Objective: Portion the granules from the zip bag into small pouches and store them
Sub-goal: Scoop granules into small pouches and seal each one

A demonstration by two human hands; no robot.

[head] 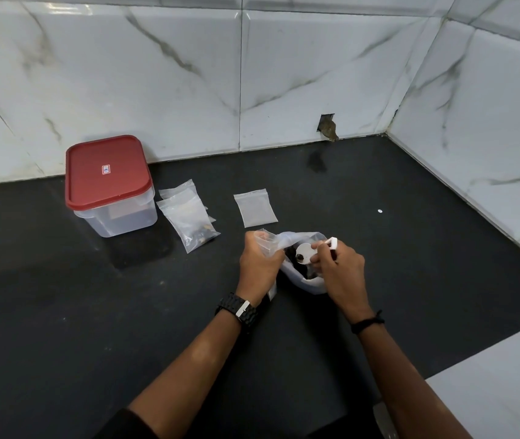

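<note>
Fingers of the left hand curled round a small pouch, just left of the zip bag. Right hand pinched a white scoop over the bag's granules. Beyond the left hand, the red-lidded container bore an unreadable label.

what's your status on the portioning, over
Left hand grips small pouch; right hand holds white scoop over zip bag. Container lidded. Nothing in the way.
</note>
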